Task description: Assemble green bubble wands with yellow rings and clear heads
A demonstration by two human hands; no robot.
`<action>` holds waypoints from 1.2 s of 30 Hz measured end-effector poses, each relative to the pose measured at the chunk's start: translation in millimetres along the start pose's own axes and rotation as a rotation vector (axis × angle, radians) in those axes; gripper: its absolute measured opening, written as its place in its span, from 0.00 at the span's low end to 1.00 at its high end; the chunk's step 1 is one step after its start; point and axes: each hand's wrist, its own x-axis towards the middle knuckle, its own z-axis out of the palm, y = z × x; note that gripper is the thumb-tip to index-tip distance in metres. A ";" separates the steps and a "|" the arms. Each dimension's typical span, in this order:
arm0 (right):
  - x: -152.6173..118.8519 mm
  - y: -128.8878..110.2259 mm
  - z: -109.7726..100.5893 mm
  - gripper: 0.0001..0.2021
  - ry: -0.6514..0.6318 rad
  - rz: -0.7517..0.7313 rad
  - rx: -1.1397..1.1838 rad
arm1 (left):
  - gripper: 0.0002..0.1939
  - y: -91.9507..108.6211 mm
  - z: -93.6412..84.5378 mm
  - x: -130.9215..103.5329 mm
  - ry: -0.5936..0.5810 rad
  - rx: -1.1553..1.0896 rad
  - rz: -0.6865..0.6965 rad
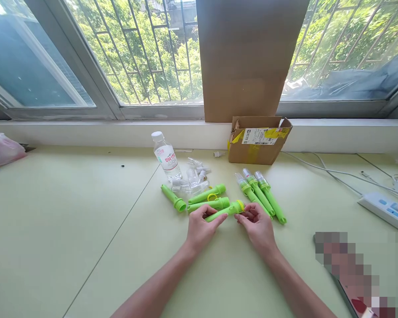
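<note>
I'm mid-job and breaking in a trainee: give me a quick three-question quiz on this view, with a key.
1. Which hand is nearer the yellow ring on the held tube?
2. True or false: in the picture, the bottle stands left of the box.
3. How many clear-topped tubes lie together beyond that hand?

Key: 1. Right hand. 2. True. 3. Three.

The left hand (201,224) is bare. Beside it, the right hand (258,226) is bare too. Both slender forearms (155,282) are uncovered.
</note>
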 end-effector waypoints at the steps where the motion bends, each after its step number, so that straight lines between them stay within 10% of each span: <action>1: -0.2 0.1 0.0 0.18 0.000 0.000 0.001 | 0.17 1.0 0.1 -0.4 -0.002 -0.012 -0.017; 11: -3.1 -4.2 1.3 0.16 0.020 0.004 -0.008 | 0.19 6.9 -0.9 1.0 -0.068 -0.125 -0.226; 21: -2.8 -2.7 -0.1 0.16 0.074 -0.022 0.004 | 0.17 2.9 -3.3 -2.2 -0.208 -0.107 -0.106; 36: -2.3 -3.8 1.1 0.18 0.010 -0.054 0.005 | 0.15 2.0 0.5 -1.0 -0.018 -0.109 -0.070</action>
